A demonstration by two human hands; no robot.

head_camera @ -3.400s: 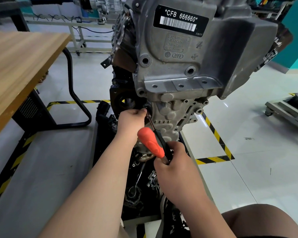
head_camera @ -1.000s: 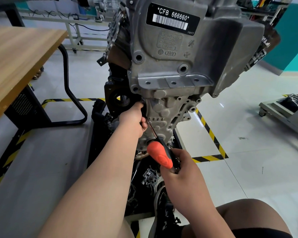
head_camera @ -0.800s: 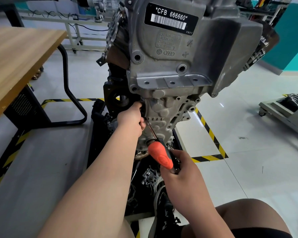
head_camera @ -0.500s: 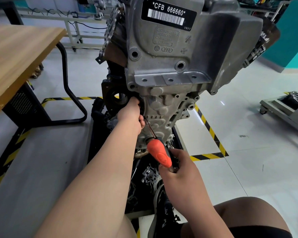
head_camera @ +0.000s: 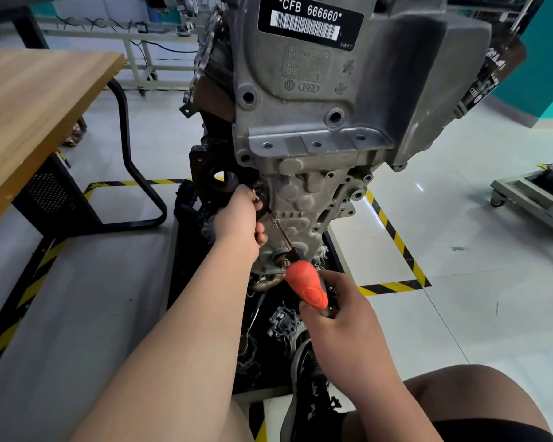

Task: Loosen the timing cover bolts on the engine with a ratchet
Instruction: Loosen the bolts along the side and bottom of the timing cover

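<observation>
Orange-and-black grip of the ratchet [head_camera: 307, 286], w/ its thin chrome shank, now sits a bit lower and further right rel. to the grey cast-aluminium timing cover [head_camera: 304, 202] than approx 3 s ago. Over the last sec the shift is small. The shank's far end has stayed at the cover's left edge, so the handle is pivoting about that pt.

Read: one short loosening stroke on a left-edge bolt, prob. mid-swing. The bolt is hidden under fingers, so can't tell if it has broken free yet. Expect more strokes here before moving round the cover.

Cover location: lower front of the big grey upright engine [head_camera: 332, 100], below the black barcode label [head_camera: 310, 20]. A black tray of loose parts [head_camera: 281, 323] sits under it. Light wooden tabletop [head_camera: 29, 106] is well off to the left, and yellow-black floor tape [head_camera: 393, 237] runs to the right.

Pose:
- The left hand [head_camera: 237, 228] has its arm stretched fwd w/ the back of the hand to the camera. Fingers are curled tight round the tool's head end, steadying it vs the cover edge, thumb tucked below.
- The right hand [head_camera: 342, 314] is lower and nearer the body. It's wrapped firmly round the butt of the orange grip from the right, wrist bent in toward the engine, supplying the swing.
</observation>
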